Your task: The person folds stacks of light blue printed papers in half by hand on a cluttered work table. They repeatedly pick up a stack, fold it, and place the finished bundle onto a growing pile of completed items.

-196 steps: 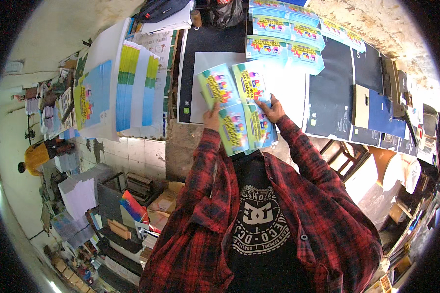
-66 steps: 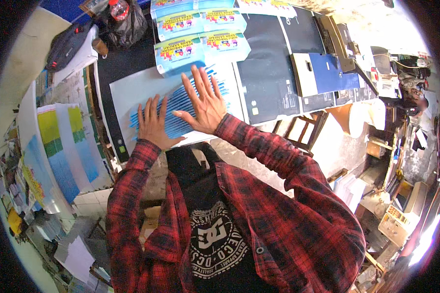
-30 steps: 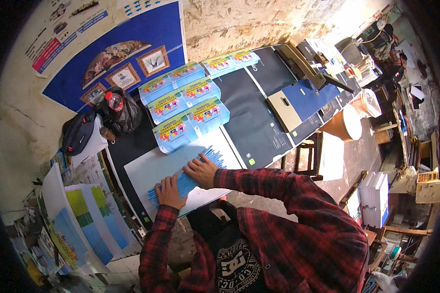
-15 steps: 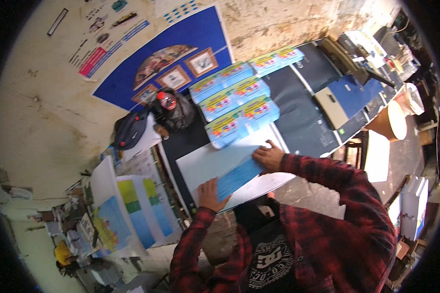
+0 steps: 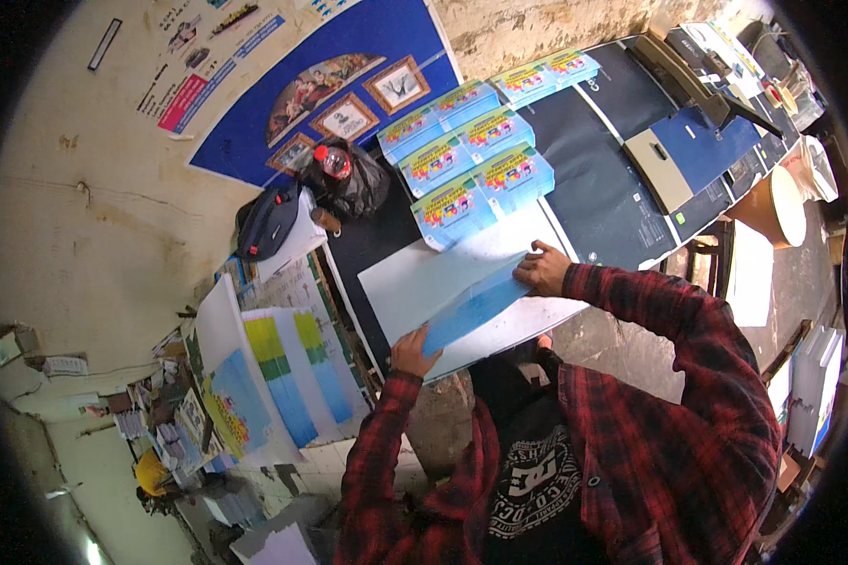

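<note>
A blue printed paper stack [image 5: 476, 308] spans the gap between my hands, its loose edges showing as thin streaks. It appears slightly bowed, over a large white sheet [image 5: 386, 299] on the black tabletop. At its near left end, my left hand [image 5: 413, 353] has its fingers closed on the paper. My right hand [image 5: 544, 270] grips the far right end with bent fingers. Just beyond the white sheet stand several piles of printed booklets [image 5: 485, 193] with blue, green and yellow covers.
Along the wall side lie a black plastic bag [image 5: 363, 188] with a red-capped bottle [image 5: 333, 162] and a dark pouch [image 5: 269, 222]. Printed sheets [image 5: 283, 377] are stacked to the left. A blue and beige folder [image 5: 674, 160] and a brown cylinder [image 5: 771, 209] are at the right.
The view has shifted, so the table appears higher and further right. Both hands still hold the blue paper stack; its streaked layers look smoother and more bowed now.
</note>
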Motion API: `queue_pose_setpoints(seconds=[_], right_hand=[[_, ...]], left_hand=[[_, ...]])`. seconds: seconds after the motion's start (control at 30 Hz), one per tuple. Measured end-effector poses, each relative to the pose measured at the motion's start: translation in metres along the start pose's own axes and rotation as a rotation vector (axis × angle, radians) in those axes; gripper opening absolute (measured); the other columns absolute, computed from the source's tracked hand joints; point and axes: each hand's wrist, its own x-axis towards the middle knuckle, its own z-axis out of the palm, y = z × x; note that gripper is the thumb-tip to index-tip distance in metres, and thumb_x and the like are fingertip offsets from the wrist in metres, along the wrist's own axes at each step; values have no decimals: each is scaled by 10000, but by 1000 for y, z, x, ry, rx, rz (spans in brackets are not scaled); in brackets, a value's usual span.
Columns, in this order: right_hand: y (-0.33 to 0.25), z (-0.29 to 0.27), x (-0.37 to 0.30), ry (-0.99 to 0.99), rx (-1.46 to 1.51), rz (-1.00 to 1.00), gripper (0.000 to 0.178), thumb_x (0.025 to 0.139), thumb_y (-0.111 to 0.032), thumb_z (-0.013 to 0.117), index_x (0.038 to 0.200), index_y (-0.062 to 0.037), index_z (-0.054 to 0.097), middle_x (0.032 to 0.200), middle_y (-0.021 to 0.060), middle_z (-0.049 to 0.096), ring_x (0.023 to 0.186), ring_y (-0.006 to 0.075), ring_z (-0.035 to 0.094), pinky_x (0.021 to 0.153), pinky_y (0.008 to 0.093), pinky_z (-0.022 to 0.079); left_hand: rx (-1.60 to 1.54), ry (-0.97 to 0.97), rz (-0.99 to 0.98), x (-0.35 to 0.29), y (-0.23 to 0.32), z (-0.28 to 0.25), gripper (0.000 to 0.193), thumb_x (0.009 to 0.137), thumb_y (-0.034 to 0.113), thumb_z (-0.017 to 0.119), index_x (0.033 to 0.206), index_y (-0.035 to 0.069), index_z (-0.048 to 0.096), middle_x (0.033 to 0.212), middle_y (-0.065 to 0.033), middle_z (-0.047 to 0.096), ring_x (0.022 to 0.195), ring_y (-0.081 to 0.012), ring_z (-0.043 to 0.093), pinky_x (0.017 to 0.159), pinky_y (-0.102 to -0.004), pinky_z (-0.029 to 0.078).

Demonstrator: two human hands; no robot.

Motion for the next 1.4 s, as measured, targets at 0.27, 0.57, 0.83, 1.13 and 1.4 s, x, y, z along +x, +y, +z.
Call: queue_pose_setpoints(seconds=[0.27, 0.57, 0.83, 1.13, 1.4], right_hand=[[-10, -40, 5, -129, 68, 170, 668, 665, -450, 750, 1182, -100, 512, 1084, 90, 566, 1060, 220, 540, 906, 422, 371], [15, -26, -17, -135, 107, 168, 767, 643, -464, 782, 1238, -81, 486, 1183, 120, 569, 1121, 265, 550, 979, 444, 393], [15, -15, -21, -46, 335, 206, 588, 669, -313, 806, 1155, -59, 594, 1076, 138, 648, 1025, 262, 612, 942, 397, 453], [-14, 23, -41, 192, 881, 475, 1134, 569, -254, 887, 1451, -70, 200, 1398, 173, 402, 1249, 299, 450, 1027, 410, 395], [-6, 28, -46, 133, 852, 396, 1076, 726, -179, 781, 1484, -89, 23, 1483, 204, 262, 1334, 308, 346, 1063, 381, 342]], left_hand=[[67, -22, -58, 3, 14, -10, 719, 634, 325, 793, 1220, 39, 491, 1153, -150, 556, 1061, -308, 544, 923, -424, 433], [-89, -43, -40, -17, -8, -16, 748, 649, 282, 806, 1275, 52, 469, 1182, -150, 556, 1083, -319, 548, 934, -411, 444], [-121, 59, -91, -28, -15, 7, 639, 645, 196, 801, 1236, 129, 568, 1113, -101, 646, 982, -302, 618, 851, -390, 507], [-1318, 322, -372, -36, 5, 58, 828, 738, 106, 765, 1417, 66, 293, 1320, -130, 479, 1165, -235, 515, 963, -383, 451], [-967, 206, -362, -34, 23, 46, 956, 772, 91, 731, 1470, 30, 81, 1389, -172, 385, 1231, -261, 452, 1029, -377, 381]])
